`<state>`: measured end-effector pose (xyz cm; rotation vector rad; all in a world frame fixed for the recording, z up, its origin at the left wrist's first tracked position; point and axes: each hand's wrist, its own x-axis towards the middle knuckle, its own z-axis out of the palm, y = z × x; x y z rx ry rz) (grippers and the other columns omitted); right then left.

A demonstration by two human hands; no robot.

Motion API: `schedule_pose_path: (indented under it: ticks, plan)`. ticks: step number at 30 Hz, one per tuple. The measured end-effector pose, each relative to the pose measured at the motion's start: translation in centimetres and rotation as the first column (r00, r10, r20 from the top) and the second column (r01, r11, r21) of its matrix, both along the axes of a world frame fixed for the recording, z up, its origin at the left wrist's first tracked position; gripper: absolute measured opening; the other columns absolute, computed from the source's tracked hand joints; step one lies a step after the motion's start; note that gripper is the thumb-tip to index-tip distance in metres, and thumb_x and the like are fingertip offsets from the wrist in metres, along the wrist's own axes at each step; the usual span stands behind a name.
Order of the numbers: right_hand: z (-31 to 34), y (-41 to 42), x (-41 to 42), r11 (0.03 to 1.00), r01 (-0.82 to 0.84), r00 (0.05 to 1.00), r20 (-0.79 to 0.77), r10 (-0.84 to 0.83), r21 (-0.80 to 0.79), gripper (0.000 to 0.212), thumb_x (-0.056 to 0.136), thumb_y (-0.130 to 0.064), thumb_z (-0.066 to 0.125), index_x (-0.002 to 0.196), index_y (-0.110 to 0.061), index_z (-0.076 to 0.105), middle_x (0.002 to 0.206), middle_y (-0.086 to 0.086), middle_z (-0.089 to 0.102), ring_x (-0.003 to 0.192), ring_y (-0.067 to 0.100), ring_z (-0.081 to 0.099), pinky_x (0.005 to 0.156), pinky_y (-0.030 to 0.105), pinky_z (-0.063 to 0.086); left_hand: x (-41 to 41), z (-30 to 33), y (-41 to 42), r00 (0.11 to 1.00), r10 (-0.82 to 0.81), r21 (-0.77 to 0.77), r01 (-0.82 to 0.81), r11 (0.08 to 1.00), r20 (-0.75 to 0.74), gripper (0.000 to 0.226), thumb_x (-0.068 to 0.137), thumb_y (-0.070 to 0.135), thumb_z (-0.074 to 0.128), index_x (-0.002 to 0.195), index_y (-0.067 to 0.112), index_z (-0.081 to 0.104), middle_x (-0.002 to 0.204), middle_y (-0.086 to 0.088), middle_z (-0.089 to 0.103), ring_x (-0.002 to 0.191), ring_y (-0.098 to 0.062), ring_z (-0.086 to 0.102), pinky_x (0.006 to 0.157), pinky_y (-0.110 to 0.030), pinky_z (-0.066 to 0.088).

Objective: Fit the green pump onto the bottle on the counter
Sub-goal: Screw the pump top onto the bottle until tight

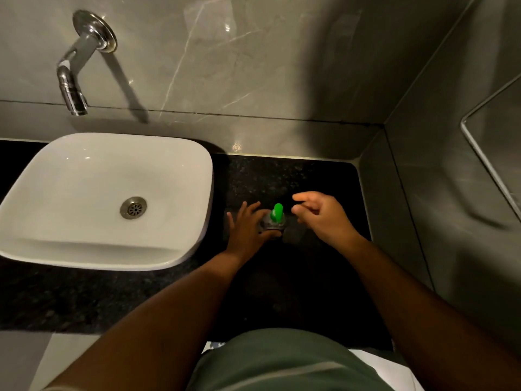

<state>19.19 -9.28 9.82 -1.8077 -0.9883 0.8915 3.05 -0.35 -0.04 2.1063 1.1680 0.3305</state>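
No text or label reads anywhere; the dim bottle (273,223) perhaps hides some.

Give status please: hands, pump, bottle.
Left hand steadies bottle. Right hand open, beside it, empty. Green pump sits on bottle. Counter around it unobstructed.

Prob. home bathroom: white basin (107,198), wall tap (74,69), dark granite counter (296,179), marble-look tiles.

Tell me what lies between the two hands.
The head view shows the bottle with its green pump between the left hand and right hand.
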Motion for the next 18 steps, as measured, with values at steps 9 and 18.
schedule_pose_path:
  ticks: [9, 18]
  plan:
    - [0.4, 1.6, -1.2, 0.99, -0.137, 0.99, -0.022, 0.137, -0.042, 0.032, 0.077, -0.015, 0.076, 0.108, -0.012, 0.067, 0.088, 0.0, 0.071, 0.081, 0.006, 0.068, 0.066, 0.011, 0.053, -0.2, -0.7, 0.2, 0.997, -0.036, 0.054, 0.04, 0.998, -0.073, 0.061, 0.074, 0.061, 0.064, 0.129, 0.037, 0.05, 0.147, 0.004, 0.041, 0.144, -0.021, 0.013, 0.11, -0.061, -0.011]
    - [1.2, 2.3, -0.6, 0.966, -0.228, 0.974, -0.027, 0.226, -0.122, 0.03, 0.074, -0.004, 0.076, 0.103, -0.008, 0.068, 0.08, 0.003, 0.069, 0.068, 0.004, 0.066, 0.062, 0.009, 0.051, -0.2, -0.5, 0.2, 0.994, -0.051, 0.067, 0.058, 0.996, -0.102, 0.063, 0.075, 0.059, 0.065, 0.131, 0.034, 0.049, 0.147, 0.004, 0.041, 0.144, -0.022, 0.013, 0.109, -0.062, -0.011]
